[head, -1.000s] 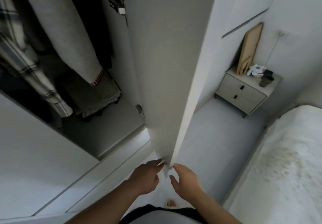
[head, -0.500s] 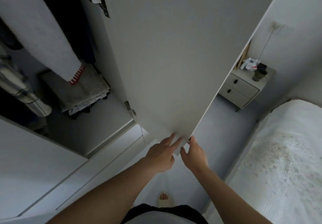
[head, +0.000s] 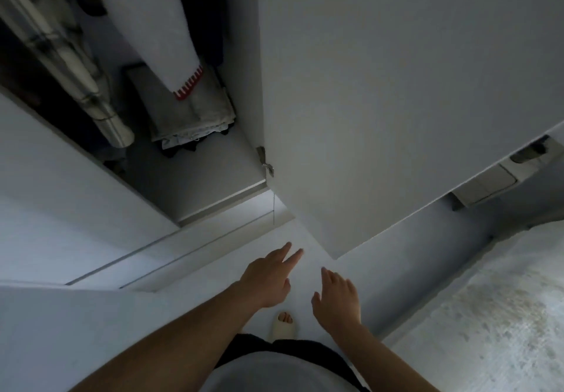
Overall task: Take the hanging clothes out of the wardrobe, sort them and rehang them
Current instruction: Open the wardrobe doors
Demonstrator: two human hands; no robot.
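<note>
Hands held low in front of the body — left hand (head: 268,281) with straight fingers slightly spread, right hand (head: 337,295) flat with fingers close together, neither touching anything. Just beyond the fingertips, apart from them, the corner of the wide white wardrobe door (head: 396,101), swung fully open, probably to give free reach inside. In the dark compartment: long white hanging garment with red-striped hem (head: 158,31), grey checked hanging garment (head: 64,49), both not yet taken out. Below — folded beige pile of cloth (head: 189,113) on the wardrobe floor.
</note>
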